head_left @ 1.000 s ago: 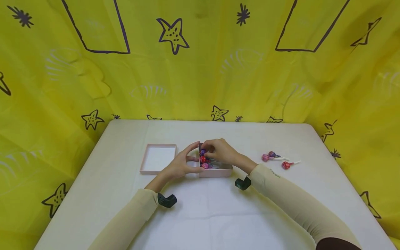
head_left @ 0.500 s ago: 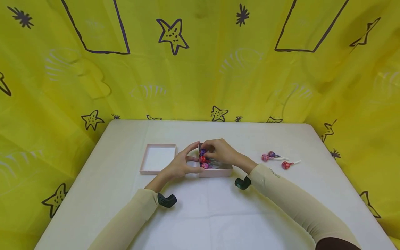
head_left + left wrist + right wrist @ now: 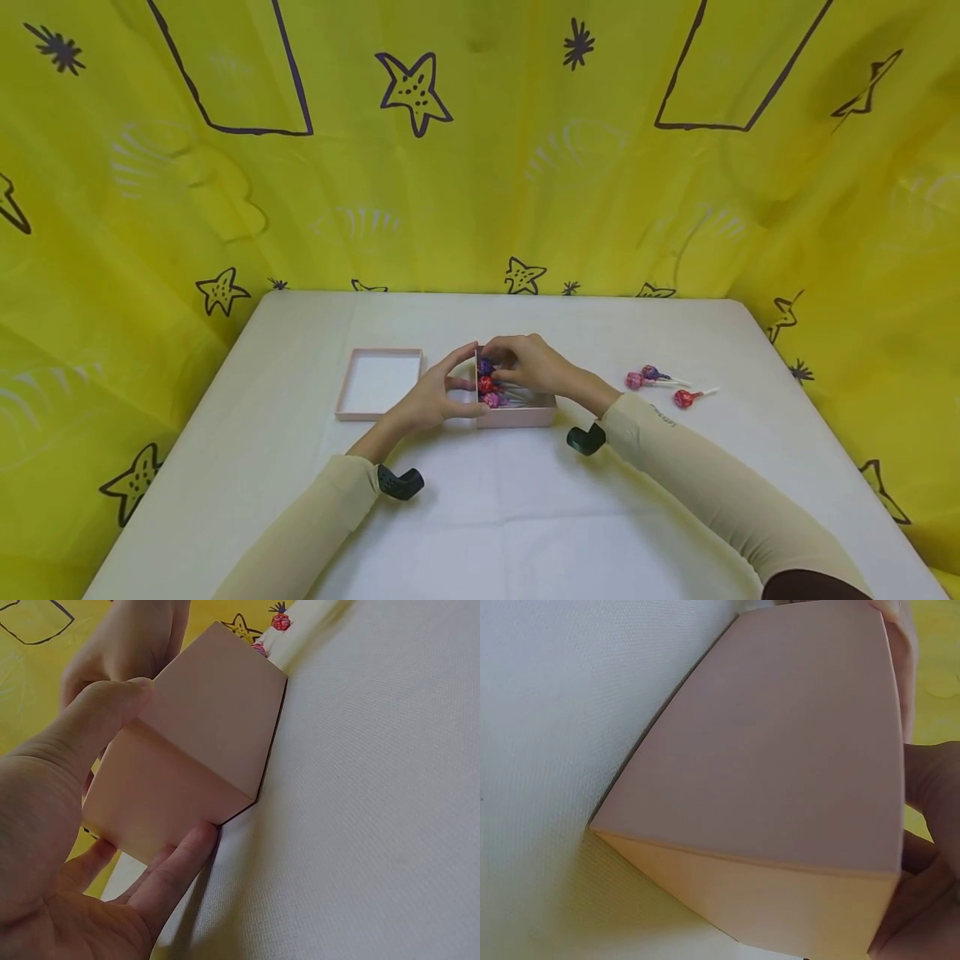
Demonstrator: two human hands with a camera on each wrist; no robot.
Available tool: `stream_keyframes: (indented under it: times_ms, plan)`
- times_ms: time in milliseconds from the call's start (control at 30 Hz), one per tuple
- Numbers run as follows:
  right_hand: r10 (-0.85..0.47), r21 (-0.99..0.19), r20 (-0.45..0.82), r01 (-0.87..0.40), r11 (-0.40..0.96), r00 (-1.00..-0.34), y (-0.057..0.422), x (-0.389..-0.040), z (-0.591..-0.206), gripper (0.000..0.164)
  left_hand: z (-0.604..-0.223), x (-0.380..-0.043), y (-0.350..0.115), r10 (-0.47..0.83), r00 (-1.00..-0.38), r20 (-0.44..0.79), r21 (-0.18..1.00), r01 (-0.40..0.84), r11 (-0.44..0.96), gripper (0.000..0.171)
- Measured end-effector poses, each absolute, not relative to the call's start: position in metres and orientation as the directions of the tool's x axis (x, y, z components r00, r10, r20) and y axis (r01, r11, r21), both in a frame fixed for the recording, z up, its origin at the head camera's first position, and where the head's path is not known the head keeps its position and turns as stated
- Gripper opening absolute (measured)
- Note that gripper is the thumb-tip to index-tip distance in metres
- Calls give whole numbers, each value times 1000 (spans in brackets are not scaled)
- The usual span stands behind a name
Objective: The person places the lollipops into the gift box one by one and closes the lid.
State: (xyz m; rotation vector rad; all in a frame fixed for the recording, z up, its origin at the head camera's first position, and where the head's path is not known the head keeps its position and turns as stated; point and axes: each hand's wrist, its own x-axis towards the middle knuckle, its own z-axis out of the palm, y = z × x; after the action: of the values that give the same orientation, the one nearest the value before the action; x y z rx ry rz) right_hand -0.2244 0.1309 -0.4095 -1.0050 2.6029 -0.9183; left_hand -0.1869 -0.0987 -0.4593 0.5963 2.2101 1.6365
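Note:
An open pink box [image 3: 517, 418] stands on the table, holding several wrapped lollipops with their heads along its left side. Among them are a red lollipop [image 3: 487, 384] and a pink lollipop [image 3: 491, 400]. My left hand [image 3: 429, 398] grips the box's left end; the left wrist view shows the thumb at the top edge and fingers against the pink wall [image 3: 165, 791]. Inside the box, my right hand [image 3: 536, 364] has its thumb and index finger curled about a purple lollipop [image 3: 485, 367]. In the right wrist view the box wall [image 3: 765, 735] hides most of its fingers.
Left of the box lies a pink-rimmed lid [image 3: 380, 383], its white inside facing up. Three loose lollipops lie to the right: a pink one [image 3: 634, 381], a purple one [image 3: 650, 373] and a red one [image 3: 683, 399]. A yellow curtain [image 3: 480, 183] surrounds the white table [image 3: 480, 533].
The right hand's fingers shift slightly over the purple lollipop in the box. The left hand and the box keep their places, and the head view tilts a little.

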Motion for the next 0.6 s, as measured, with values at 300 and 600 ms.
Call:
stream_keyframes:
  times_ms: [300,600]
  plan:
    - [-677,-626,12,-534,568,-736,134,-225,-407,40,-459,-185,-99,506,-862,-22,955,131,265,102]
    - [-712,-630,31,-566,531,-701,141,-224,-403,43,-458,-185,-99,510,-860,-16,956,136,259,101]
